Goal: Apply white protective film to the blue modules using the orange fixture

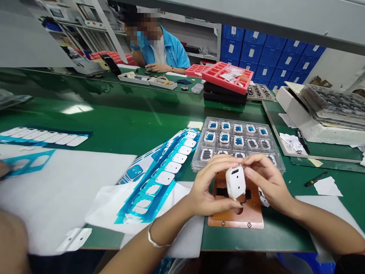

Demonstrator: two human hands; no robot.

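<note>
- Currently the left hand [209, 186] and the right hand [266, 179] are both curled around a white plastic module [235, 182], pinching it between their fingertips.
- That module sits over a brown jig plate [245, 220], though whether it touches the plate cannot be told.
- Just behind the hands, a clear plastic tray [196, 163] holds rows of white pieces, most with blue centres and several with dark ones. The hands partly hide its front row, so the full count cannot be told.
- Left of the plate, a blue-backed sheet of white labels [168, 171] lies on the green counter [122, 114], with a row of white labels showing on it.
- No brand or writing can be read. The white tags on the blue bins [270, 53], beyond a co-worker [162, 49] across the counter, are too small to make out.
</note>
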